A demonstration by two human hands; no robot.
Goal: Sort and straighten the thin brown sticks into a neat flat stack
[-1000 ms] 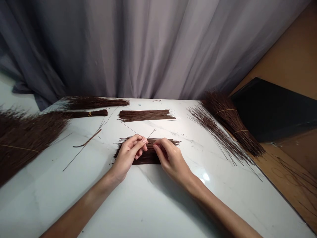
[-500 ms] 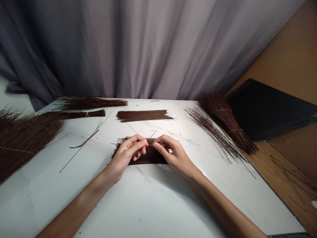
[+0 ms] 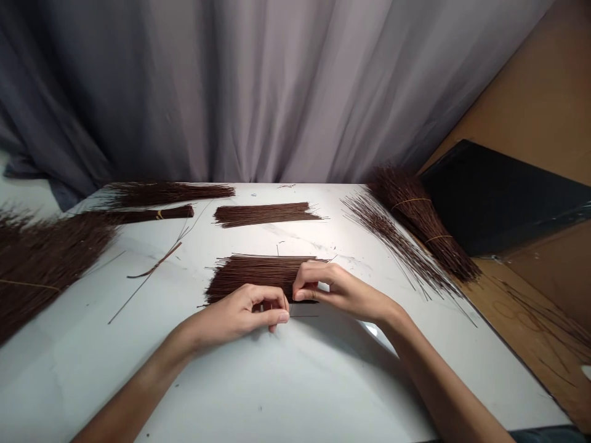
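A flat pile of thin dark brown sticks (image 3: 258, 271) lies across the table in front of me. At its near edge my left hand (image 3: 258, 312) is closed in a pinch, palm low over the table. From its fingertips a single thin stick (image 3: 305, 316) runs to the right, just below the pile. My right hand (image 3: 325, 284) is pinched over the pile's right part, its thumb at the near edge. Whatever sits between its fingertips, if anything, is too fine to make out. The two hands' fingertips are close together but apart.
A smaller stick bundle (image 3: 263, 214) lies behind the pile. Left are a large bushy bundle (image 3: 50, 271), a tied bundle (image 3: 170, 213) and loose sticks (image 3: 154, 267). Right are spread sticks (image 3: 397, 240), a banded bundle (image 3: 429, 227) and a black panel (image 3: 503, 197). A grey curtain (image 3: 277, 92) hangs behind.
Both hands have come nearer to me, from over the pile's middle to its near edge. The right hand has also shifted slightly right, uncovering more of the pile. Slanting sticks at the fingers have moved.
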